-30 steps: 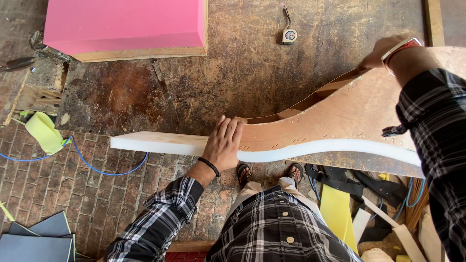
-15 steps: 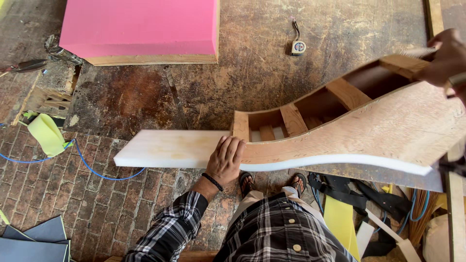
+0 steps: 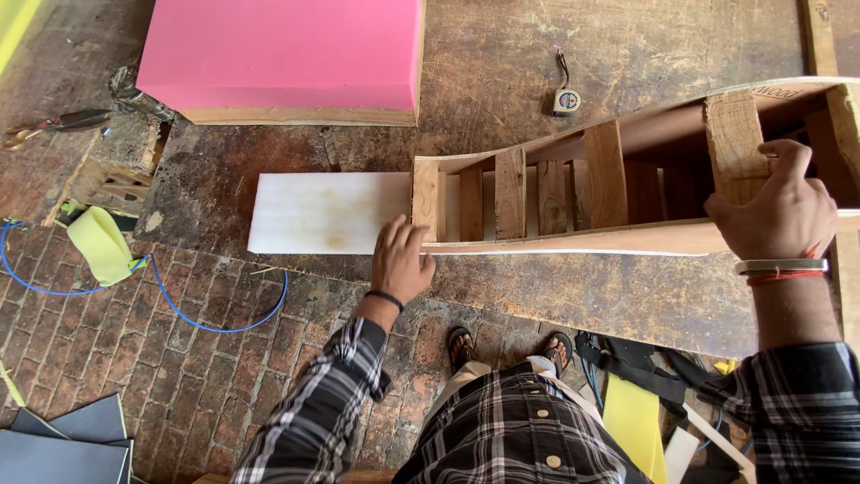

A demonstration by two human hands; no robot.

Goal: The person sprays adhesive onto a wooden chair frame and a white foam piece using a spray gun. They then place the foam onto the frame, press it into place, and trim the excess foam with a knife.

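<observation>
Left hand (image 3: 400,262) lies flat, fingers spread, on near edge of wooden frame (image 3: 627,193), beside white foam sheet (image 3: 327,212). Right hand (image 3: 781,211) wraps around one crossbar (image 3: 733,134), fingers closed on it. Frame lies on its side on worn table (image 3: 269,170), open ribs up. Farther: tape measure (image 3: 565,100), pink foam block (image 3: 282,54).

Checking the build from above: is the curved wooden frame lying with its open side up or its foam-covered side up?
Open side up. The wooden frame shows its inner cross slats and hollow bays; the white foam sheet lies beneath, sticking out at the left end.
</observation>
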